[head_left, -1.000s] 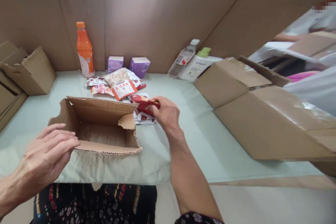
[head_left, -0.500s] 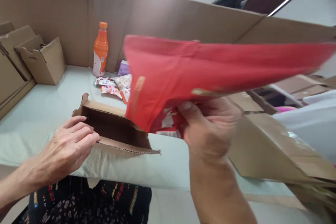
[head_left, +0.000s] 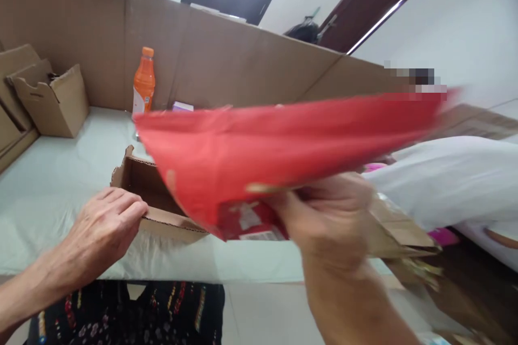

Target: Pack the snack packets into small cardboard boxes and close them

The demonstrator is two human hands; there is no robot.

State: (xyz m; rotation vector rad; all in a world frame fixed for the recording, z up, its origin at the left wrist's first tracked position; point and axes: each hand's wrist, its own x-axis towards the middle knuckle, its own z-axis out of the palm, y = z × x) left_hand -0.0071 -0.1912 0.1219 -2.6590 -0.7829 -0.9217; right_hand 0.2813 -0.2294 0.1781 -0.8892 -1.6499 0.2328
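My left hand (head_left: pixel 107 221) is closed over the near left rim of a small open cardboard box (head_left: pixel 174 219), whose inside looks dark and is partly hidden. In my right hand (head_left: pixel 327 221) is a large red paper bag (head_left: pixel 251 140), flattened and creased, pinched by its lower edge between thumb and fingers. Tape-like tan strips and a darker panel with a white figure show on it. The bag is blurred and hangs in the air over the box's right part, covering it from view.
An orange drink bottle (head_left: pixel 144 82) and a purple pack (head_left: pixel 183 106) stand by the cardboard wall (head_left: pixel 243 64) at the back. Cardboard boxes (head_left: pixel 50 98) sit at the left. On the right is a person in white clothing (head_left: pixel 457 178), near more cardboard (head_left: pixel 400 226).
The red bag and my right hand have shifted left and down, now hiding the snack packets. My left hand stays at the box rim. The view has turned to the right.
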